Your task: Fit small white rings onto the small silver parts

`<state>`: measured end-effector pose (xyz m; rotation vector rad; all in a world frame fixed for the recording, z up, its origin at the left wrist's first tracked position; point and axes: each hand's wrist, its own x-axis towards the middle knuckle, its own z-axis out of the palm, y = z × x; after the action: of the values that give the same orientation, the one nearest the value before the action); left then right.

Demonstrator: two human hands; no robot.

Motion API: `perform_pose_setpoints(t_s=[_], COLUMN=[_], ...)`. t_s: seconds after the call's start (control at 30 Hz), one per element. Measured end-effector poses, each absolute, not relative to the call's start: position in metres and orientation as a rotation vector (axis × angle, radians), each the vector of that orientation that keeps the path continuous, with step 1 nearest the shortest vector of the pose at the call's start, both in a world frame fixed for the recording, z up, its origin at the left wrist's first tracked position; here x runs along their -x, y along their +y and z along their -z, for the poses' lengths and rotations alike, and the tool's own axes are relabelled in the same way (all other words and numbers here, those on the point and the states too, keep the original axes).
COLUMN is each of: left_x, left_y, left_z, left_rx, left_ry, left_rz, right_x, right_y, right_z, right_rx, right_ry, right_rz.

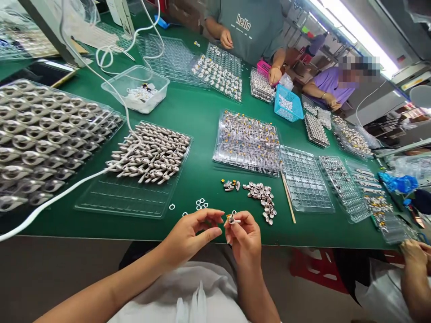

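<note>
My right hand (245, 235) pinches a small silver earbud-like part (233, 220) between thumb and fingers, just over the table's front edge. A ring-shaped piece shows at the part's top and a bit of orange at its left; the fingers cover the rest. My left hand (191, 234) is close by on the left, thumb and fingers apart, with nothing visible between them. White rings (202, 204) lie beyond my left hand. Past my right hand are loose round silver caps (262, 196) and a few small pieces with orange tabs (230, 185).
A clear tray (124, 199) bears many stemmed silver shells (153, 150); a white cable (67, 190) crosses its left side. Further off are a filled tray (247, 141), a wooden stick (288, 199), a clear tub (156, 96) and a blue basket (289, 107). Co-workers sit opposite and at right.
</note>
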<state>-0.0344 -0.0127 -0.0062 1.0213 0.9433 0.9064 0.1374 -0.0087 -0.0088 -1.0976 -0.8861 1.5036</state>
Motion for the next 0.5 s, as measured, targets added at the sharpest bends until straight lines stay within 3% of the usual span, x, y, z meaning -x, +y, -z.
perform_pose_setpoints(t_s=[0.5], left_x=[0.025], left_y=[-0.008], left_z=[0.002], left_rx=[-0.98], left_ry=[0.909], left_rz=[-1.22], right_x=[-0.116], right_y=[-0.01], right_z=[0.022], right_rx=[0.979], right_ry=[-0.968], right_rz=[-1.438])
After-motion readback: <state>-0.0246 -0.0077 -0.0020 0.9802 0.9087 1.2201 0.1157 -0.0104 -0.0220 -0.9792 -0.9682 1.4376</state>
